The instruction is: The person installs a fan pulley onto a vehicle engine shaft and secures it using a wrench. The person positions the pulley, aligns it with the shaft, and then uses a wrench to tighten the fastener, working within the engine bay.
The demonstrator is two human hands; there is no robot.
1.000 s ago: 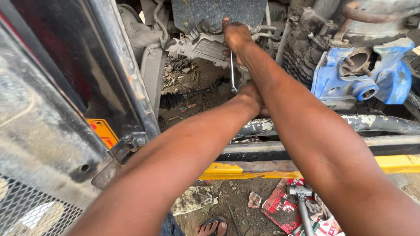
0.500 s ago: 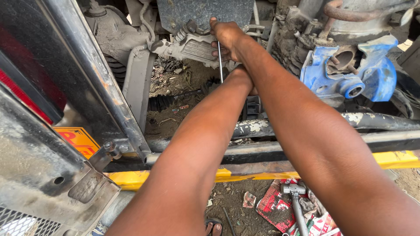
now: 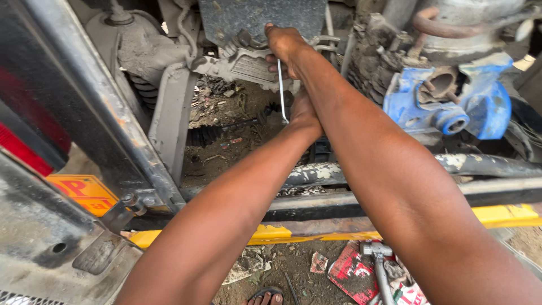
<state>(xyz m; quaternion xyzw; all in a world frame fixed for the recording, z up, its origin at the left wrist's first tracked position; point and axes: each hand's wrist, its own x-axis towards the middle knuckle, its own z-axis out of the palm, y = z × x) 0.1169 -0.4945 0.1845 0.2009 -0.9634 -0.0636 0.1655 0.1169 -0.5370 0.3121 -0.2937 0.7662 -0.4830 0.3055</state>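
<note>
Both my arms reach forward into an open vehicle engine bay. My right hand (image 3: 285,48) rests at the top of a thin metal wrench (image 3: 280,90) that hangs upright against a grey ribbed housing (image 3: 248,65). My left hand (image 3: 303,110) sits just below, partly hidden under my right forearm, closed around the wrench's lower end. The wrench's head is hidden behind my right hand.
A blue metal part (image 3: 446,104) with a round port sits at right. A dark body panel (image 3: 84,113) slopes at left. A yellow bar (image 3: 497,214) crosses below. A hammer (image 3: 377,265) and red wrapper (image 3: 350,271) lie on the dirt, near a sandalled foot (image 3: 265,296).
The view has shifted down and right, so my hands sit higher in frame. Both hands stay on the wrench at the grey housing; the grip looks unchanged.
</note>
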